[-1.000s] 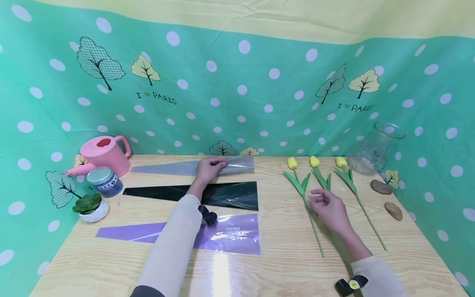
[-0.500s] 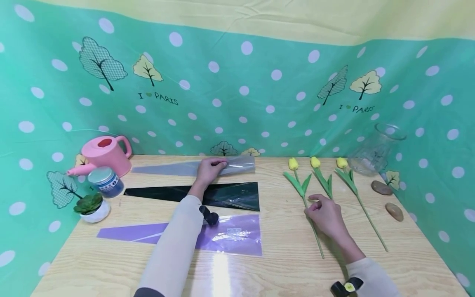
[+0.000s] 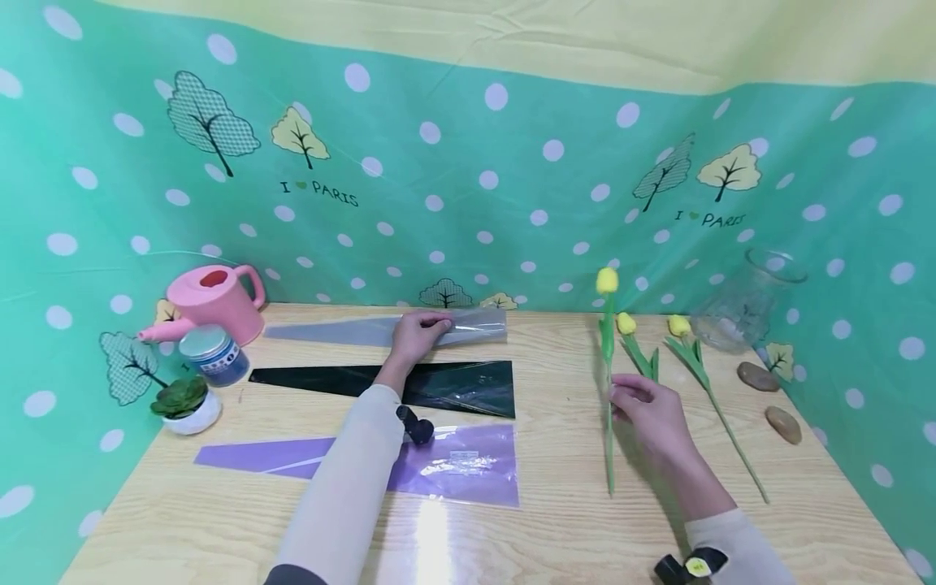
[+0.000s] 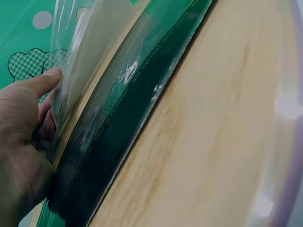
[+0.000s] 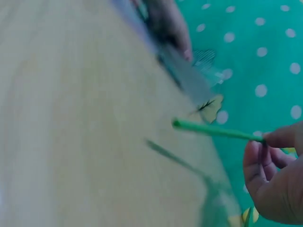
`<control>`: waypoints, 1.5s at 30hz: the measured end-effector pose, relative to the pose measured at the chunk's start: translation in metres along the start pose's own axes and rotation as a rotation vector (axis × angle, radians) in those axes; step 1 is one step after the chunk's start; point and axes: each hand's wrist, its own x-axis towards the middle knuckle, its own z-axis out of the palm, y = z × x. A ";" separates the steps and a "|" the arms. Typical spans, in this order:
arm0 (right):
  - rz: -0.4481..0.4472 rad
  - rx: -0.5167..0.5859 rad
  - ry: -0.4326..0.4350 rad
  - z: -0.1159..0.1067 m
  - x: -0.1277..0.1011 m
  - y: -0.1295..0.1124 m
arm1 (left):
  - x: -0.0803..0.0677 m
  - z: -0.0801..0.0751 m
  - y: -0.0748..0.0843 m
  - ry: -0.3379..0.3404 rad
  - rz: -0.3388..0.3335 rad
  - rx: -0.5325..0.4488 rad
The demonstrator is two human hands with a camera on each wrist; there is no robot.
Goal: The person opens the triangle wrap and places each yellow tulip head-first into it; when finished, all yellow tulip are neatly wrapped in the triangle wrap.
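Pinched mid-stem in the right hand [image 3: 651,410]: a yellow tulip [image 3: 607,357], slim green stem, lifted near upright above the wooden table [image 3: 570,520]. Gripped by the left hand [image 3: 415,333], at the table's far edge: a clear cone-shaped sleeve [image 3: 380,329].

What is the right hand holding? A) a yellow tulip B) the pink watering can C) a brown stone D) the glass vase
A: the right hand pinches the green stem of a yellow tulip and holds it lifted off the table; two other tulips lie flat beside it.

yellow tulip [image 3: 606,281], pink watering can [image 3: 213,305], black sleeve [image 3: 439,385], purple sleeve [image 3: 453,465]
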 end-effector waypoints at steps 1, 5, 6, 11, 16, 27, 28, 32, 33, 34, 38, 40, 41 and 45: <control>-0.006 0.067 0.002 0.001 0.002 -0.004 | 0.000 0.000 0.000 0.002 0.003 -0.001; -0.031 0.310 0.039 0.007 0.012 -0.022 | -0.001 0.000 0.002 0.002 0.004 -0.008; -0.036 0.367 0.058 0.010 0.016 -0.026 | -0.001 0.000 0.002 0.001 0.003 -0.009; -0.054 0.606 0.153 0.022 0.041 -0.043 | -0.002 0.000 0.003 -0.004 -0.007 -0.001; -0.092 0.753 0.262 0.036 0.068 -0.055 | -0.001 0.000 0.004 -0.003 -0.004 -0.002; -0.089 0.875 0.490 0.073 0.129 -0.055 | -0.001 0.000 0.004 -0.003 0.004 0.024; -0.082 0.880 0.502 0.077 0.132 -0.053 | -0.001 0.000 0.003 -0.003 0.003 0.023; -0.063 0.890 0.532 0.097 0.139 -0.048 | -0.002 0.000 0.004 0.002 -0.002 0.018; -0.057 0.886 0.537 0.102 0.139 -0.047 | -0.002 0.000 0.004 0.004 -0.001 0.020; -0.044 0.885 0.538 0.106 0.139 -0.046 | -0.003 0.000 0.004 0.005 -0.001 0.021; 0.004 0.909 0.539 0.126 0.136 -0.041 | -0.003 0.000 0.005 0.008 0.004 0.032; 0.029 0.923 0.524 0.136 0.134 -0.038 | -0.003 0.000 0.005 0.009 0.006 0.032; 0.036 0.927 0.516 0.141 0.133 -0.037 | -0.003 0.000 0.005 0.009 0.007 0.030; 0.063 0.925 0.482 0.158 0.129 -0.033 | -0.004 0.000 0.005 0.007 0.009 0.020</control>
